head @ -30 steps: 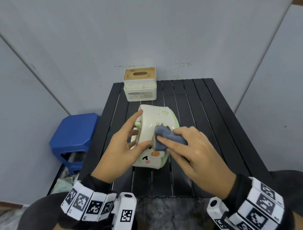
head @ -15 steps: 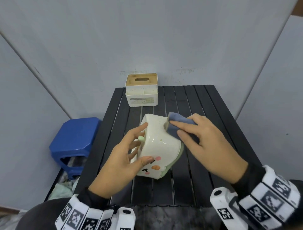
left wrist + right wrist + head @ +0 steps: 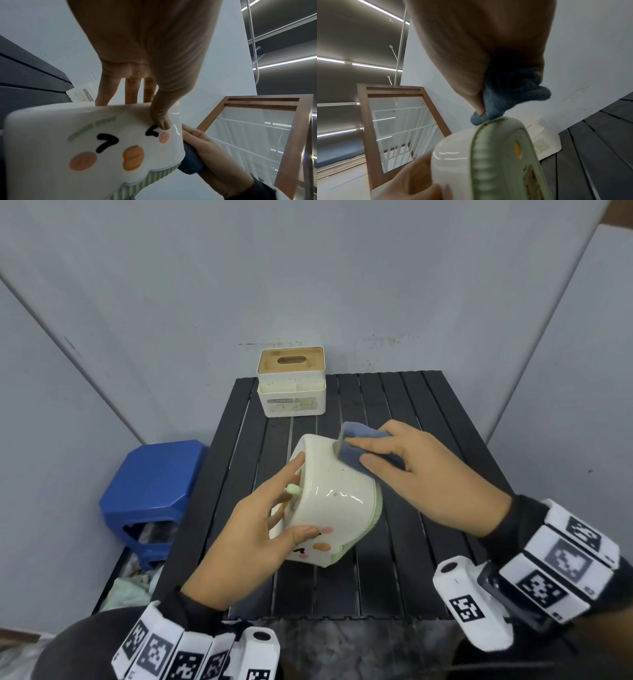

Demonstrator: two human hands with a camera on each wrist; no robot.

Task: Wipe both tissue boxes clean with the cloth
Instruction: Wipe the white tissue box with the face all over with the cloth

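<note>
A cream tissue box with a cartoon face and green ribbed base (image 3: 337,498) (image 3: 89,146) (image 3: 488,159) is tipped on its side above the black slatted table (image 3: 428,508). My left hand (image 3: 260,529) (image 3: 154,75) grips it, thumb on the face, fingers on the far side. My right hand (image 3: 411,474) (image 3: 481,56) holds a folded blue cloth (image 3: 363,450) (image 3: 508,94) (image 3: 192,163) and presses it on the box's upper far corner. Small brown specks dot the box's side. A second white tissue box with a wooden lid (image 3: 291,383) (image 3: 544,142) stands at the table's back.
A blue plastic stool (image 3: 150,494) stands left of the table, with crumpled bags on the floor beneath. Grey partition walls close in behind and on both sides. The table's right half is bare slats.
My right hand has carried the cloth from the box's near face up along its side to the far upper corner. My left hand has turned the box a little.
</note>
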